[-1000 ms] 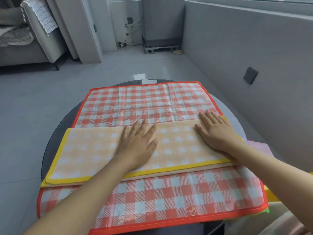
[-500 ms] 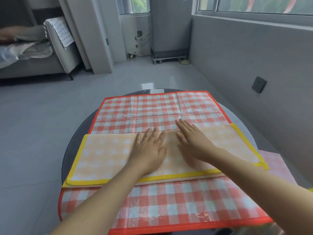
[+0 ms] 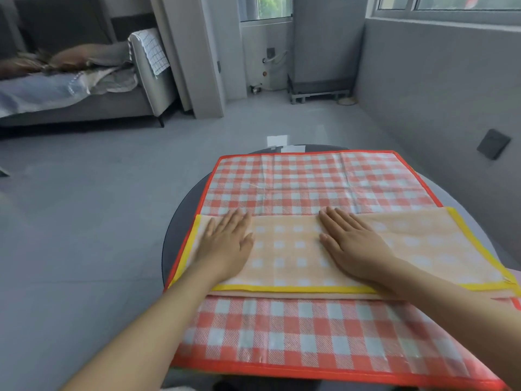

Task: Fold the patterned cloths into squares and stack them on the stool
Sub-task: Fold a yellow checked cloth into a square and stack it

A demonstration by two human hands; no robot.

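A view from the person's head looked down at a round dark worktop (image 3: 180,218). A large red-and-white checked cloth (image 3: 310,182) with a red border lay spread flat over it, covering most of the surface and reaching past the near edge. On top of that, across the middle, lay a pale orange checked cloth (image 3: 287,249) with a yellow border, folded into a long band running left to right; its folded layers showed along the near edge.

Both hands lay palm down on the orange cloth. The left hand (image 3: 225,244) rested near the band's left end, fingers straight and close together, its grip wide and holding nothing. The right hand (image 3: 349,244) rested near the middle, fingers also straight and flat, grip wide, holding nothing. A stretch of bare orange cloth lay between the two hands. Both forearms crossed over the near part of the red cloth.

Around the worktop was a shiny grey tiled floor (image 3: 98,221). At the far left stood a grey sofa (image 3: 84,103) with rumpled bedding and a white checked towel (image 3: 152,52) draped over its arm. A grey pillar (image 3: 194,52) stood beside it. A grey wall (image 3: 437,94) ran along the right, with a dark wall plate (image 3: 492,143) and windows above
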